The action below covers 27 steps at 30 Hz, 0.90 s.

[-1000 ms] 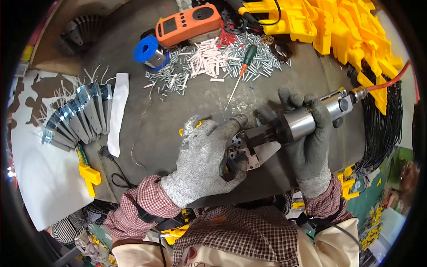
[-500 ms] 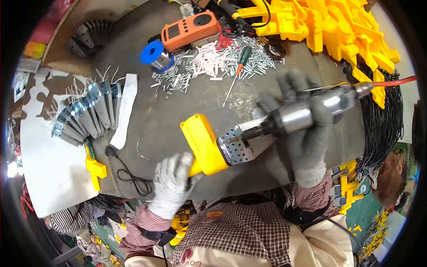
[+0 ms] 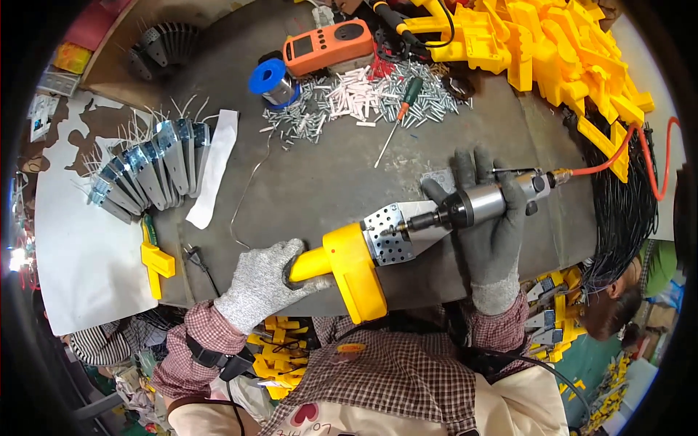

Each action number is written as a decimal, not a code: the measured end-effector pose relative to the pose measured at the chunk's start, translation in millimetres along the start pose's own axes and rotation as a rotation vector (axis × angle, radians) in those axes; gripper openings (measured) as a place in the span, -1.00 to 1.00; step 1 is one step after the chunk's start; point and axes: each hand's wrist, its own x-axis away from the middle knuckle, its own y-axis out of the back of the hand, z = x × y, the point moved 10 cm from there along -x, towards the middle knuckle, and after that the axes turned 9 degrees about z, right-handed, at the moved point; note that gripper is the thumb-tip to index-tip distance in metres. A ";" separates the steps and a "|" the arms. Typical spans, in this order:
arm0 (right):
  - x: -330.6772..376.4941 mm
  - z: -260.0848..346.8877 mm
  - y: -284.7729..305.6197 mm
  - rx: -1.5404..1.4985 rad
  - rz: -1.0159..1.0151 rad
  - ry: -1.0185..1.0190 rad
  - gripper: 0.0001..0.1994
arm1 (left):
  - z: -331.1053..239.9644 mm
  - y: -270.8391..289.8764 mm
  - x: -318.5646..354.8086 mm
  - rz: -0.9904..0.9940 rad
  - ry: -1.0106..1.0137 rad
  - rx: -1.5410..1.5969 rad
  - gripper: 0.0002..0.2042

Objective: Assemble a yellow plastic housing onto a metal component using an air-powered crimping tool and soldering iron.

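My left hand (image 3: 265, 282), in a grey knit glove, is closed round the handle of a yellow plastic tool housing (image 3: 354, 272). A perforated metal bracket (image 3: 392, 243) joins the housing's right side, and a flat pale metal blade runs on from it. In my right hand (image 3: 494, 240), gloved in dark grey, lies a silver and black air screwdriver (image 3: 480, 206) with some fingers stretched out. Its bit points left, and the tip is at the bracket's holes near the housing; whether it sits in a screw is too small to tell.
Loose screws and white sleeves (image 3: 356, 94) lie at the back, with a green-handled screwdriver (image 3: 408, 102), a solder spool (image 3: 273, 83) and an orange meter (image 3: 327, 47). Yellow housings (image 3: 538, 51) fill the far right; black cords (image 3: 625, 196) hang below. Metal blades (image 3: 156, 163) stand left.
The yellow housing has turned over in my left hand, its wide body now pointing toward me. The air screwdriver has come slightly left, and its red hose now hangs in a loop.
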 end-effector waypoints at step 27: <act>6.8 3.6 -4.7 0.084 0.025 0.044 -0.53 | 0.2 -1.1 -5.7 -0.037 -0.084 -0.027 -0.49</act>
